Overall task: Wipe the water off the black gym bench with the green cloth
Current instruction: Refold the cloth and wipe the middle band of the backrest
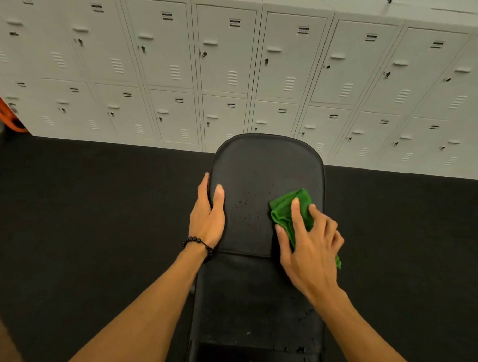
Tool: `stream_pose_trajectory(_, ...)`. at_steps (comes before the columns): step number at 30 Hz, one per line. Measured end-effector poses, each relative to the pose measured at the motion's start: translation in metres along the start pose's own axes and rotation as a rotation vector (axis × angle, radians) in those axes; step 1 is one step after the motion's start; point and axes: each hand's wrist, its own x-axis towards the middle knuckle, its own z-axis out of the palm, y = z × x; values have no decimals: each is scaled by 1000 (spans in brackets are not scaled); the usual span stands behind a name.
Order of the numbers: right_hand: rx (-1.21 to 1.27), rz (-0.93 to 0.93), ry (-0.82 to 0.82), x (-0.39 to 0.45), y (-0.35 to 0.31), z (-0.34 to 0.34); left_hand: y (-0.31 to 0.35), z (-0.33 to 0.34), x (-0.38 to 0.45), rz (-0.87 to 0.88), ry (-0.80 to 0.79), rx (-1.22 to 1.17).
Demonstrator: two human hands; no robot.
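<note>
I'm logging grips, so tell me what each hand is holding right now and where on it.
The right hand presses the bunched green cloth by its near part. The left hand grips the bench pad's left edge.

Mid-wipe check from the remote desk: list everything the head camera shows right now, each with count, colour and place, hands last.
gym bench: one, black, centre, running away from the camera toward the lockers.
water droplets: many, clear, scattered on the bench pad between the hands; more on the near section.
green cloth: one, bunched, on the right side of the pad.
lockers: two tiers, light grey, along the far wall.
floor: black, around the bench.
orange object: one, far left edge, cut off.
bead bracelet: one, black, left wrist.
left hand: grips the pad's left edge.
right hand: presses the cloth onto the pad.
</note>
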Motion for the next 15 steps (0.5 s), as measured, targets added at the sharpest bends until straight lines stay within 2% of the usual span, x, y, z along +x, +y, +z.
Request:
stream_pose_trajectory(3, -14, -242, 56, 9, 15, 7, -8, 9, 0, 80, 119, -3)
stream_pose_trajectory(5, 3, -310, 52, 32, 16, 8, -10, 10, -1, 136, 165, 10)
stream_pose_trajectory(11, 172, 2, 156, 129, -21, 11, -17, 13, 0, 200, 268, 40)
stream_pose_trajectory(13, 194, 22, 172, 135, -31, 13, -17, 13, 1, 207, 271, 46)
stream_pose_trajectory(15, 202, -52, 155, 111, -33, 16, -18, 13, 1, 219, 261, 46)
